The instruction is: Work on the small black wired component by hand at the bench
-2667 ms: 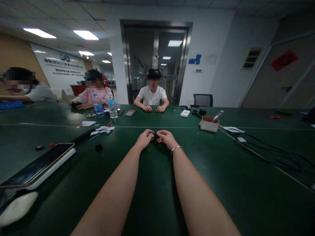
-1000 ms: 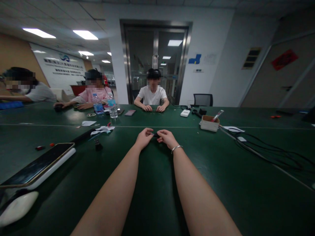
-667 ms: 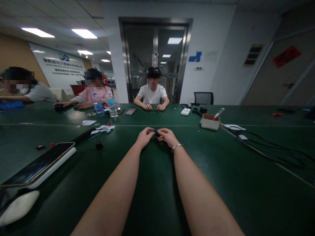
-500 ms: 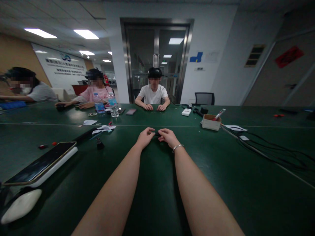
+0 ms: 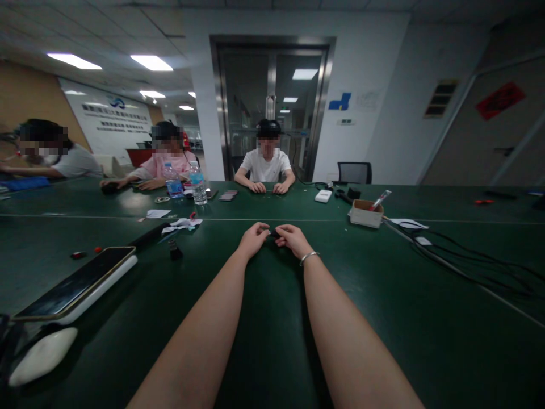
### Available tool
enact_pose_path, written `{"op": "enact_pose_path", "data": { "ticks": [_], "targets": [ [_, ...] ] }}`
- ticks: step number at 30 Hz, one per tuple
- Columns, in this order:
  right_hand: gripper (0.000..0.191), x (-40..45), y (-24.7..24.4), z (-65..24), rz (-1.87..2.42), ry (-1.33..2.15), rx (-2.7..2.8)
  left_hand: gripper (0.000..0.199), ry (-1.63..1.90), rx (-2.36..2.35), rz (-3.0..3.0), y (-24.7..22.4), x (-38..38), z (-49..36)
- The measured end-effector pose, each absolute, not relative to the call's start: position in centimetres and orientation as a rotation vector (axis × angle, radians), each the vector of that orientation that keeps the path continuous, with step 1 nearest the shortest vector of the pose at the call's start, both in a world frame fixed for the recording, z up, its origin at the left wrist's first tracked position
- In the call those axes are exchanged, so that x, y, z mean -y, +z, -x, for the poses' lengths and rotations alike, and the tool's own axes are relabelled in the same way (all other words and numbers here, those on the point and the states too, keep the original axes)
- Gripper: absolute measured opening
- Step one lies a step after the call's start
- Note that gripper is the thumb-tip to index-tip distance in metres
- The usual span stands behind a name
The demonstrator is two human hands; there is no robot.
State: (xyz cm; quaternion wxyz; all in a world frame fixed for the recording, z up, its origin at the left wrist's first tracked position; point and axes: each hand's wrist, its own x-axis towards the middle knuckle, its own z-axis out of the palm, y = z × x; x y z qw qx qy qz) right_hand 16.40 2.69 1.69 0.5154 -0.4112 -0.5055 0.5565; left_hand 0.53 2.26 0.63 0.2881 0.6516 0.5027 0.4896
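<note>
Clock read in the view, hands at centre, twelve straight ahead. Forearms reach forward over a dark green, smooth surface (image 5: 272, 329). Right hand (image 5: 293, 240), silver metal bangle (image 5: 309, 258) at its wrist: thumb and fingers pinching a small, dark, stubby item (image 5: 273, 233). Left hand (image 5: 254, 240): fingers curled, thumb tip at the item's left end; cannot tell whether it grips or only touches. The item sits at centre, between the two sets of fingertips; its detail too small to make out.

Nine o'clock: small black blocky piece (image 5: 175, 250), crumpled white paper scraps (image 5: 183, 225) just beyond it. Between eight and nine: dark-screened phone with pale gold edge (image 5: 80, 282), lying on a flat white slab (image 5: 100, 292); nearer the wearer, a smooth white oval object (image 5: 45, 357). Ten: two clear plastic bottles with blue labels (image 5: 198, 186), upright, side by side.

Two: small white rectangular box (image 5: 323, 196). Toward three: open pale cardboard box (image 5: 365, 220), a slim stick leaning out. Three, farther off: loose black cables (image 5: 472, 258).

Twelve: person in a white T-shirt (image 5: 266, 166), seated opposite.
</note>
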Motion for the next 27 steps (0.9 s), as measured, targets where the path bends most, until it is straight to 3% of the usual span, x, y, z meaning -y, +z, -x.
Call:
{"op": "enact_pose_path", "data": {
  "ticks": [27],
  "targets": [
    [0.005, -2.48, 1.78, -16.38, 0.988, 1.329, 1.216, 0.026, 1.365, -1.331, -1.720, 0.38, -2.73, -0.30]
  ]
}}
